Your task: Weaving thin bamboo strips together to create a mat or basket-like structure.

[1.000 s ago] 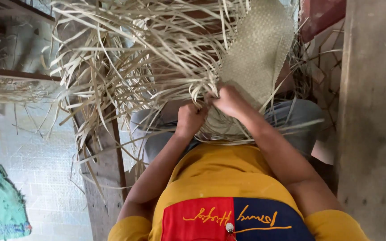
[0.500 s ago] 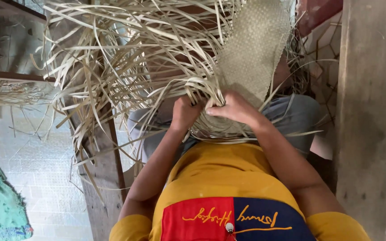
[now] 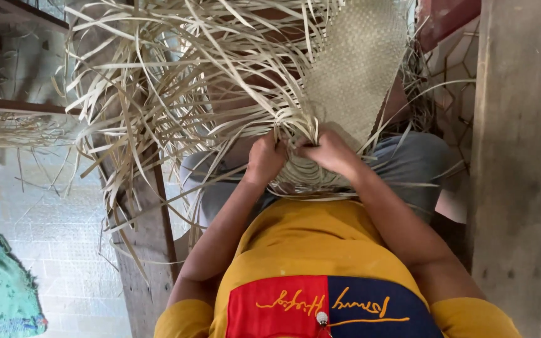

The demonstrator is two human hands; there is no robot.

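Pale tiled floor [image 3: 51,250] and a wooden post [image 3: 521,156] frame the lap, where the left hand [image 3: 264,159] and right hand [image 3: 330,150], drawn closer together than a second ago, pinch loose pale straw strips [image 3: 176,81] at the edge of the flat woven straw mat [image 3: 358,62].

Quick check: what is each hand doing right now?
Left hand: closed on loose straw strips.
Right hand: closed on strips at the woven mat edge.
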